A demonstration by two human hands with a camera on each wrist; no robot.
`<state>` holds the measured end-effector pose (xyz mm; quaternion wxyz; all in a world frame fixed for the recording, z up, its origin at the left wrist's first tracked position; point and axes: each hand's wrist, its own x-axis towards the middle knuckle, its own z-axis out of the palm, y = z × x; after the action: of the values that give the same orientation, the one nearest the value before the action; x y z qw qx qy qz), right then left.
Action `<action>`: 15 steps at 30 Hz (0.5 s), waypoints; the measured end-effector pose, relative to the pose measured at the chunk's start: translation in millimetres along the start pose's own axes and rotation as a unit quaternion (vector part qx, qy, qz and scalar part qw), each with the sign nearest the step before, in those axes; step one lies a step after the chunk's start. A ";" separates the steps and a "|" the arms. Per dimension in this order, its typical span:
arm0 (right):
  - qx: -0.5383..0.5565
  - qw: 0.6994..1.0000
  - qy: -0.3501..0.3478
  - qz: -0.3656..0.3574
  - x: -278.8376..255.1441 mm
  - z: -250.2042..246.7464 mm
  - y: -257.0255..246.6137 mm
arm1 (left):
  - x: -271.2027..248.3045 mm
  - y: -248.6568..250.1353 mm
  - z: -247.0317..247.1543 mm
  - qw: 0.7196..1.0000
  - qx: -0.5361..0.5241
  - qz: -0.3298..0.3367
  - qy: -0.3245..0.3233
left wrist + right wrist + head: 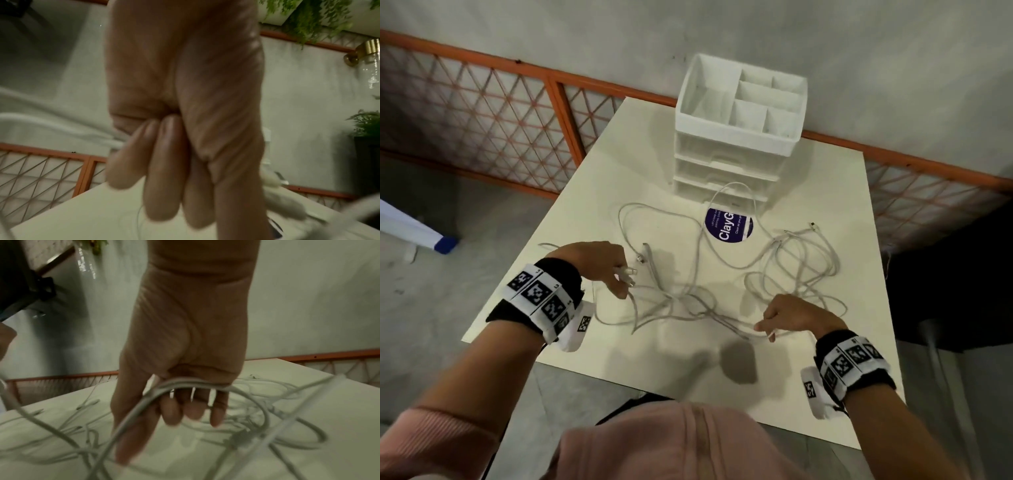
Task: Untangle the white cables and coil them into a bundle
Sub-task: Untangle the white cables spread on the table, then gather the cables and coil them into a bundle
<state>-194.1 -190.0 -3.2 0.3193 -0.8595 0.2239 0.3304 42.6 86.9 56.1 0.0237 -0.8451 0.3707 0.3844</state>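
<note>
Several white cables (688, 294) lie tangled in loose loops across the cream table (825, 205). My left hand (599, 263) hovers over the table's left side and grips two cable ends, their plugs (628, 275) sticking out past the curled fingers (160, 170). My right hand (791, 315) is near the front right, its fingers (170, 412) curled round strands of cable (185, 382) that run from the tangle. More loops (801, 267) spread to the right, with loose plug ends (812, 224) lying farther back.
A white drawer organiser (736, 126) with an open compartment tray on top stands at the back of the table. A round purple sticker (727, 224) lies in front of it. An orange lattice fence (517, 113) runs behind the table.
</note>
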 end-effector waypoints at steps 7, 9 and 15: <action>-0.085 0.996 0.008 0.013 37.4 -11.0 -54.6 | 6.8 -18.1 34.9 0.991 -0.020 0.005 -0.136; -0.042 0.995 0.075 -0.051 46.5 -7.8 -84.4 | 5.5 -19.6 35.3 0.991 -0.054 0.022 -0.124; -0.018 0.973 0.136 -0.187 89.5 33.5 -147.1 | 5.6 -23.9 26.0 0.985 -0.170 0.027 -0.005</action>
<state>-59.7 -79.8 -27.2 0.3264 -0.9286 0.0949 0.1486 44.0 109.3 28.2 -0.1295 -0.8245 0.3227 0.4464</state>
